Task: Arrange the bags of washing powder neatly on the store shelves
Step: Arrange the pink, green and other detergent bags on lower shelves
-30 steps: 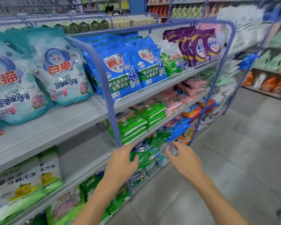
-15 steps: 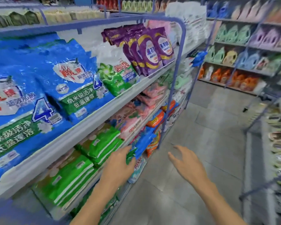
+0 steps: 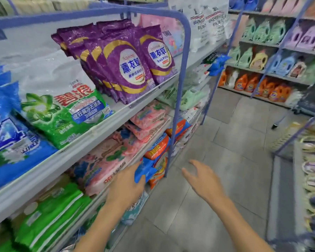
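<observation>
**Blue bag sticking out, low down!**

Left hand (image 3: pixel 127 188) is at the blue bag (image 3: pixel 144 170) beside the post (image 3: pixel 171 142), but I cannot tell its grip. Right hand (image 3: pixel 205 179) is spread, empty. A sloppy tug could spill the orange bags (image 3: pixel 157 148) above.

We saw a grey metal shelf rack (image 3: pixel 105 127) with blue tubular posts (image 3: pixel 179 88). Its upper board carried upright purple plastic bags (image 3: pixel 127 70), a green-and-white bag (image 3: pixel 62 110) and blue bags (image 3: pixel 11 142); below, pink bags (image 3: pixel 149 119) lay stacked flat.

Purple bags (image 3: pixel 127 66) with gold bands; pink bags (image 3: pixel 149 115); green-white bag (image 3: pixel 62 113).
</observation>
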`<state>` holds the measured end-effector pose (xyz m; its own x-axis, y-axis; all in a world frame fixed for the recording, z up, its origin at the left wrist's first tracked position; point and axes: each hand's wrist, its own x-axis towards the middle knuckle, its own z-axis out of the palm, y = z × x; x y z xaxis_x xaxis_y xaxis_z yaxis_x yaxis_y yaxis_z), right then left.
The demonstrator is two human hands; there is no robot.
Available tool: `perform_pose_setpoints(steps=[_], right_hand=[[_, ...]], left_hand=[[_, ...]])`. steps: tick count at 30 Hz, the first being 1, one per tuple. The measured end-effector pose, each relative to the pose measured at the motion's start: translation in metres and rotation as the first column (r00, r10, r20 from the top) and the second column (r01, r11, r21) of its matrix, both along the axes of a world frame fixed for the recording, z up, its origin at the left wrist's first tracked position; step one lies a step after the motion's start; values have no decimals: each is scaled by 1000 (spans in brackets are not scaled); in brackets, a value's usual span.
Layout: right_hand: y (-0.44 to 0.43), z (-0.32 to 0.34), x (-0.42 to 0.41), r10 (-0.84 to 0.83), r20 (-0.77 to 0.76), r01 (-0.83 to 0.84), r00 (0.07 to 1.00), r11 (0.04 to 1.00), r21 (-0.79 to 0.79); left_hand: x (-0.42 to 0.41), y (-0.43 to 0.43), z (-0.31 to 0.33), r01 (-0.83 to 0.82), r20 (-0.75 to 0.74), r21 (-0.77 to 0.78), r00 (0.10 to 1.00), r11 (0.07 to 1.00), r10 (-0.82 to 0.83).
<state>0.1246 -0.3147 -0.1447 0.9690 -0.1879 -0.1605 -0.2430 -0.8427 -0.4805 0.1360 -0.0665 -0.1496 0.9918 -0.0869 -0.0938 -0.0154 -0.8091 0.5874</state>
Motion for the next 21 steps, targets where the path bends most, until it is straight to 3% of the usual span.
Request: perform_pose_setpoints(steps=[8, 21], right_hand=[[-69, 10, 115, 174, 15, -175, 985, 983, 60], [-103, -8, 254, 367, 28, -368, 930, 926, 87]], left_hand=[[67, -75, 5, -179, -14, 4, 984, 984, 179], [156, -112, -4, -416, -19, -17, 909, 909, 415]])
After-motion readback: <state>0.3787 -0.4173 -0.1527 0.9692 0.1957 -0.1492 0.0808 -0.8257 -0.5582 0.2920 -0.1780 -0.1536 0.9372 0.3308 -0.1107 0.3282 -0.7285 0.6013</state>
